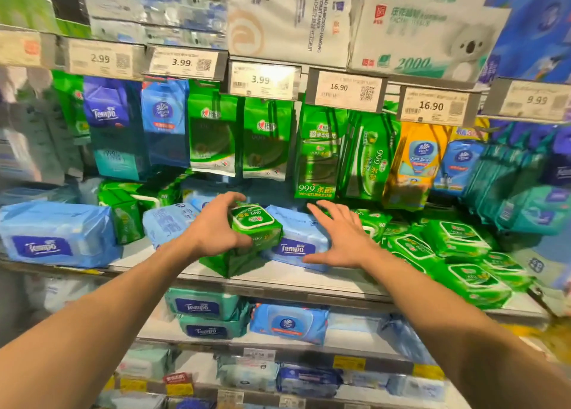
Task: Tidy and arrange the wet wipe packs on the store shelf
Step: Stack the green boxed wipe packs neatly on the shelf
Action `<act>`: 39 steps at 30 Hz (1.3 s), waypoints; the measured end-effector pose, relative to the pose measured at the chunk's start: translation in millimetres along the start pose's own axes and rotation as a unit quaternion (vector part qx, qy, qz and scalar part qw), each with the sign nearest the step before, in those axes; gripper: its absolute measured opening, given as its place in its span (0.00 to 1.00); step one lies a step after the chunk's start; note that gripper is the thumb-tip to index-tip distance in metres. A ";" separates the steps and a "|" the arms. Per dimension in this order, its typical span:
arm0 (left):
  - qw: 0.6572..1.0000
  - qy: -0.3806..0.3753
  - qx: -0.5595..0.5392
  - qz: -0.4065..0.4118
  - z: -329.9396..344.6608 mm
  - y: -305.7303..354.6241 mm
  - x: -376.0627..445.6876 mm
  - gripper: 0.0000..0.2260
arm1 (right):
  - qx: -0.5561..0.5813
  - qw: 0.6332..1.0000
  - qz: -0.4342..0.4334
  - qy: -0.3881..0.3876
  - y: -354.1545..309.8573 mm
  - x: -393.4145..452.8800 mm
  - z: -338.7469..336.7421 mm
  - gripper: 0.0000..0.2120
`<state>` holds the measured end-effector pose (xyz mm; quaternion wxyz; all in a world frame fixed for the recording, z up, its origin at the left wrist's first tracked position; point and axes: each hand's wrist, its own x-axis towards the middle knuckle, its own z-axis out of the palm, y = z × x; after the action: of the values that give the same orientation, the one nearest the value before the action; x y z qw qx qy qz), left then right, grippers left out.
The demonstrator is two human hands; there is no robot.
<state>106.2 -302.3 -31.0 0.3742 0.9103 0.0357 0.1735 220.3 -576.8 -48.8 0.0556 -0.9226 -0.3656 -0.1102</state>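
My left hand (216, 226) grips a small green wet wipe pack (258, 226) from its left side, holding it on top of other green packs (230, 263) near the middle shelf's front. My right hand (343, 238) hovers open, fingers spread, over a light blue Tempo pack (293, 245) just right of the green one. Several green packs (457, 254) lie jumbled on the shelf's right part. Another big blue Tempo pack (55, 235) lies at the left.
Hanging packs, green (213, 133), blue (165, 121) and yellow (414, 161), fill the back under price tags (262, 79). Tissue cartons (290, 22) sit on the shelf above. Lower shelves (278, 288) hold teal and blue packs (287, 323).
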 end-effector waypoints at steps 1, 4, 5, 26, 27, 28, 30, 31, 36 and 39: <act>1.000 0.002 0.004 0.016 4.4 10.6 3.9 0.40 | 0.007 1.000 0.019 -0.003 13.5 -10.4 -7.7 0.55; 0.998 -0.004 0.029 0.056 9.0 38.2 14.6 0.40 | 0.004 0.994 0.100 -0.032 53.8 -45.1 -31.0 0.60; 0.997 -0.011 0.036 0.067 8.5 44.9 18.1 0.39 | -0.008 0.991 0.124 -0.052 64.4 -57.4 -36.8 0.62; 0.998 0.057 0.000 0.026 164.6 185.5 0.1 0.32 | 0.085 0.972 0.172 -0.136 130.5 -106.4 -14.1 0.45; 0.998 0.053 0.004 0.028 170.3 190.6 0.2 0.32 | 0.102 0.973 0.160 -0.134 135.3 -110.6 -18.7 0.45; 0.998 0.049 0.005 0.029 175.5 195.3 1.3 0.32 | 0.114 0.974 0.148 -0.130 140.4 -114.8 -23.2 0.45; 0.999 0.041 0.000 0.030 185.6 203.8 6.2 0.33 | 0.126 0.977 0.136 -0.109 154.1 -124.8 -31.0 0.43; 0.999 0.038 -0.005 0.033 191.2 207.8 9.0 0.33 | 0.126 0.978 0.138 -0.089 163.4 -131.0 -34.0 0.41; 0.998 -0.003 0.005 0.061 215.4 217.4 16.3 0.34 | 0.027 0.976 0.216 0.000 217.5 -160.4 -39.7 0.35; 0.995 -0.046 0.033 0.080 221.0 214.3 15.9 0.36 | 0.024 0.964 0.263 -0.016 232.7 -164.4 -38.7 0.39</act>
<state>182.9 -600.7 -23.6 0.3305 0.9290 -0.0488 0.1591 257.4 -861.8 -56.5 0.0991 -0.9862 -0.1139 -0.0684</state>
